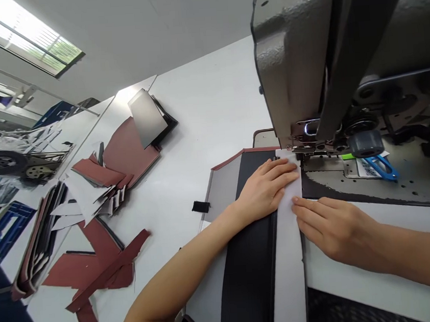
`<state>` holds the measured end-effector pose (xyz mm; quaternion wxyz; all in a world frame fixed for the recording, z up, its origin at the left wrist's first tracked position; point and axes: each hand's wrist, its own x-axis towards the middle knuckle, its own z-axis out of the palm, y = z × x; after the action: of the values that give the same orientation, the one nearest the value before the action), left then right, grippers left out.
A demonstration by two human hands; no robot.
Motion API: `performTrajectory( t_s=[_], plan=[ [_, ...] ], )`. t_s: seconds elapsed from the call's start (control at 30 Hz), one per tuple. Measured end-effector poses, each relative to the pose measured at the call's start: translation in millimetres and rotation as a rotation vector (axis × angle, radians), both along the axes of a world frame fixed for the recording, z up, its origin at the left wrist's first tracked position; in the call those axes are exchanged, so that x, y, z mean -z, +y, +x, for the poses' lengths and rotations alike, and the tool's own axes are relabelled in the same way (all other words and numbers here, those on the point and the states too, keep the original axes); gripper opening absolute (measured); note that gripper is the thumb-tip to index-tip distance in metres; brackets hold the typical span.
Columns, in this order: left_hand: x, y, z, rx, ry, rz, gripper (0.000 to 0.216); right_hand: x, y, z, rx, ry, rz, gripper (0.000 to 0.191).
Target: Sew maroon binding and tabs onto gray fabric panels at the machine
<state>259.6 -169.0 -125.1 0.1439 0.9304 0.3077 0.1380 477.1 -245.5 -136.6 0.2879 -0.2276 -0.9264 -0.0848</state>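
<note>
The left hand [266,189] lies flat, fingers together, pressing a white strip [291,268] onto a black-and-grey panel [249,261] (its far edge trimmed maroon). The right hand [334,231] flattens the strip too, fingers extended, neither gripping. The strip's end reaches the presser foot [295,149] of an industrial sewing machine [296,62].

Sewing machine head [292,52]: right, above the metal machine bed [397,187]. Layered panel [250,276]: before the head, on the work table [210,97]. Left hand [266,191], right hand [334,231]: on panel. Cut sheet pieces [131,152]: on table, left of panel.
</note>
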Motion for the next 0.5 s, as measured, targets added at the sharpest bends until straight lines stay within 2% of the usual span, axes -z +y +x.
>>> performTrajectory(
  t_s=[0.33,0.43,0.5],
  plan=[
    [11.6,38.7,12.5,-0.014,-0.044,0.077,0.036,-2.2,27.5,8.0,0.095,-0.025,0.057,0.025],
    [7.5,38.5,12.3,-0.026,-0.008,0.049,0.035,-8.3,17.4,9.8,0.116,-0.057,0.033,0.026],
    [1.1,26.2,9.2,-0.039,0.003,0.022,0.037,-9.9,-2.6,11.3,0.073,-0.07,-0.021,0.031]
  ],
)
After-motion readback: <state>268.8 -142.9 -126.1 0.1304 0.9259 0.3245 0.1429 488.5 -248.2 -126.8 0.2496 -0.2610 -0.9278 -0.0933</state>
